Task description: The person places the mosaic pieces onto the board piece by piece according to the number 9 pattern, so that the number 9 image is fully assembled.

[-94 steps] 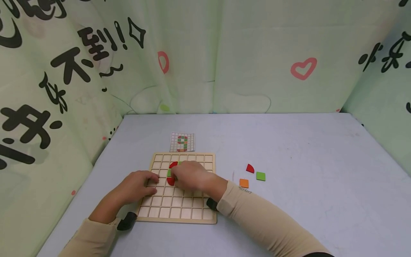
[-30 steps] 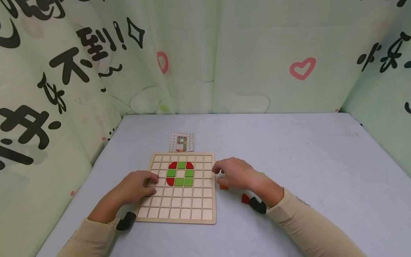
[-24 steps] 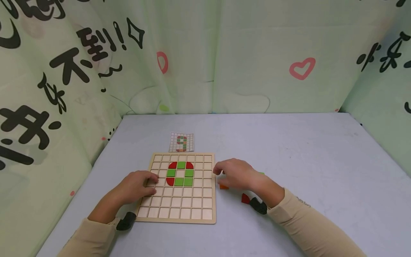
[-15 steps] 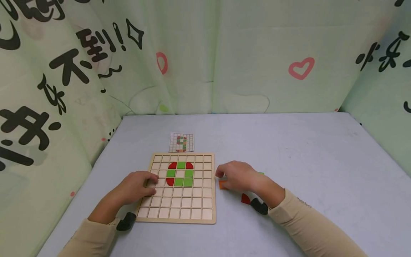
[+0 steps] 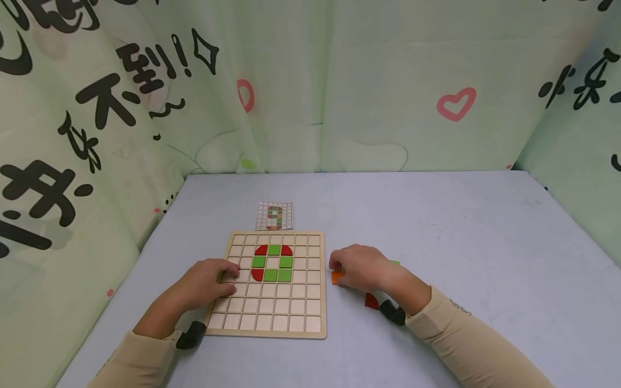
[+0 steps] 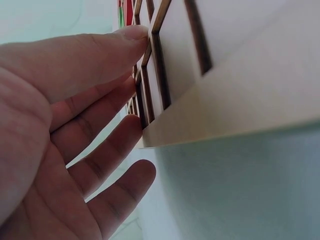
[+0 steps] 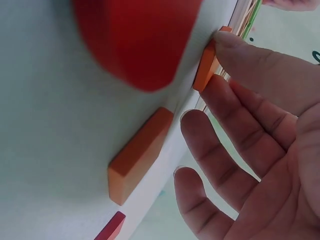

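Pale green curtains hang behind a white table, where a wooden grid board lies just below a small pattern card. Red and green tiles form a ring on the board. The left hand, loosely open, rests on its left edge, gripping nothing. Beside the right edge, the right hand, partly curled, pinches an orange tile between thumb and fingers; another orange tile lies near.
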`<state>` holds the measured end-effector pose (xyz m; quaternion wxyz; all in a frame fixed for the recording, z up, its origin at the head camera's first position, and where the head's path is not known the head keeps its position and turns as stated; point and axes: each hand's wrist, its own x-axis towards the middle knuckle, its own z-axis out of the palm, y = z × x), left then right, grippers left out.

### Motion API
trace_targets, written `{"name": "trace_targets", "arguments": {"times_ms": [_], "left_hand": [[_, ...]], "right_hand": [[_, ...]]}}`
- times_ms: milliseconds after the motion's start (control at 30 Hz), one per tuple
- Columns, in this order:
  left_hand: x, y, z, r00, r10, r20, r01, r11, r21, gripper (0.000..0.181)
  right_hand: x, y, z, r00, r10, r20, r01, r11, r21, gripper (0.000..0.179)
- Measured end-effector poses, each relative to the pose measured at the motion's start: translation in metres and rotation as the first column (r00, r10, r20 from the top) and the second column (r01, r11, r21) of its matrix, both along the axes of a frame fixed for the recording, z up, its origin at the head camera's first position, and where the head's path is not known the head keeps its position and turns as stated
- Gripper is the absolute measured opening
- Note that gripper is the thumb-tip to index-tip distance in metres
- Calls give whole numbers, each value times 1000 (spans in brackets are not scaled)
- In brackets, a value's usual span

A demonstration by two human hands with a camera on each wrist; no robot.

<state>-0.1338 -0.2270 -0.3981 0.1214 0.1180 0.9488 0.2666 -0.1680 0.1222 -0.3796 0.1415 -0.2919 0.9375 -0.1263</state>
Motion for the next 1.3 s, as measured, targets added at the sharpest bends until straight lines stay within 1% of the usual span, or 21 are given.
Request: {"name": "trace_targets", "arguments": {"times_ms": [233, 467, 700, 833, 1000, 1300], "left_hand": [[0, 1, 0, 1000, 8, 12, -8, 1000, 1, 21], [0, 0, 0, 1000, 1, 5, -1, 1000, 4, 21], [0, 0, 0, 1000, 6, 6, -6, 1000, 7, 21], [0, 0, -1, 1000, 7, 4, -7, 1000, 7, 20], [-1, 0, -1, 1000, 0, 2, 0, 1000, 6, 21], [-1, -1, 0, 1000, -15, -7, 15, 1000, 9, 22]], "right_hand": [[0, 1, 0, 1000, -15, -25, 15, 1000, 6, 19], [0, 2, 1, 1000, -25, 0, 25, 1000, 15, 22], [1, 3, 1, 999, 15, -36, -14, 1000, 16, 20], [1, 2, 0, 999, 25, -42, -24, 1000, 17, 19], [1, 0, 0, 999, 30, -41, -30, 1000, 8, 17], [0, -6, -1, 1000, 0, 0, 0, 1000, -17, 18]]}}
